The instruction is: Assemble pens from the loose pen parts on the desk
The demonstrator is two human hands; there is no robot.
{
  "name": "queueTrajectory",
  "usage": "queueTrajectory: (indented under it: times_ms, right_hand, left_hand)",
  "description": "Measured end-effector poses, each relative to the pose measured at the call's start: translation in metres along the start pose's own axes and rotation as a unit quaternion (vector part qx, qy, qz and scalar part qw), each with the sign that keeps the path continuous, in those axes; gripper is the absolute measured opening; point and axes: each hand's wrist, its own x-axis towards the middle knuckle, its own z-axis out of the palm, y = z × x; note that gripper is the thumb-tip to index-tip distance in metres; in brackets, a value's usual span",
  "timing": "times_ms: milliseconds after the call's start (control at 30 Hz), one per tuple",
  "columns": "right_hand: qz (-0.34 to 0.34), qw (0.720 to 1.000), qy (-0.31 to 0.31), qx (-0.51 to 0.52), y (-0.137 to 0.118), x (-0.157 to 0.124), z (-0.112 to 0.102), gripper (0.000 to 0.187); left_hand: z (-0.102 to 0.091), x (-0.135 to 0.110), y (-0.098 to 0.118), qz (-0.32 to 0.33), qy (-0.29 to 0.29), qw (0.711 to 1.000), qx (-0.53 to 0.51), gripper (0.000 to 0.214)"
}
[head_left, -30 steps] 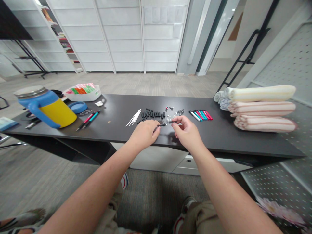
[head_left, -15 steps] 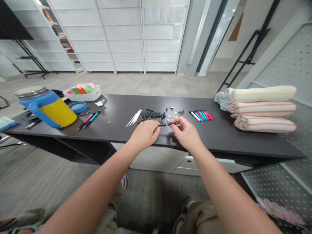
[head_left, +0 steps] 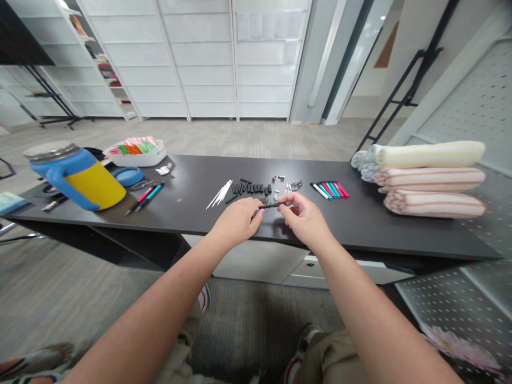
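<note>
Between my two hands, just above the dark desk (head_left: 192, 186), runs a thin black pen barrel (head_left: 270, 206). My left hand (head_left: 239, 217) pinches one end of it, and my right hand (head_left: 301, 213) grips the other end with thumb and fingers. Fingers cover both ends of the barrel. Behind the hands lie several short black grips (head_left: 256, 188). White refills (head_left: 220, 194) are spread left of them. Small silvery metal parts (head_left: 295, 185) and tiny clear pieces lie just beyond my right hand. Coloured pen barrels (head_left: 330, 190) in white, teal, red and black sit further right.
On the left stand a blue and yellow mug (head_left: 86, 178), a blue round lid (head_left: 128, 176) and a white basket (head_left: 138, 153) of colourful packets. Two pens (head_left: 146, 197) lie beside the mug. Rolled towels (head_left: 434, 178) are stacked at the right end.
My right hand has shifted slightly left toward my left hand. The light-coloured section that showed midway along the black barrel is now covered, and the barrel looks continuous.
</note>
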Motion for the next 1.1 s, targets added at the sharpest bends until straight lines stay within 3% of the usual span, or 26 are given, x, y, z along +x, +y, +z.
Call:
queueTrajectory:
  times_ms: [633, 967, 1100]
  right_hand:
    - [-0.029, 0.998, -0.048, -0.004, 0.0011, -0.0009, 0.0028, 0.029]
    - [-0.010, 1.000, -0.013, 0.008, -0.0032, -0.0006, 0.0000, 0.030]
    - [0.003, 0.998, 0.012, 0.066, 0.0009, 0.0008, -0.0015, 0.030]
  left_hand:
    - [0.0006, -0.0020, 0.0002, 0.014, -0.006, 0.999, -0.034, 0.025]
    - [-0.0017, -0.0007, 0.0018, 0.002, -0.012, 1.000, -0.017, 0.030]
    - [0.0002, -0.0001, -0.0005, -0.007, 0.003, 1.000, -0.022, 0.028]
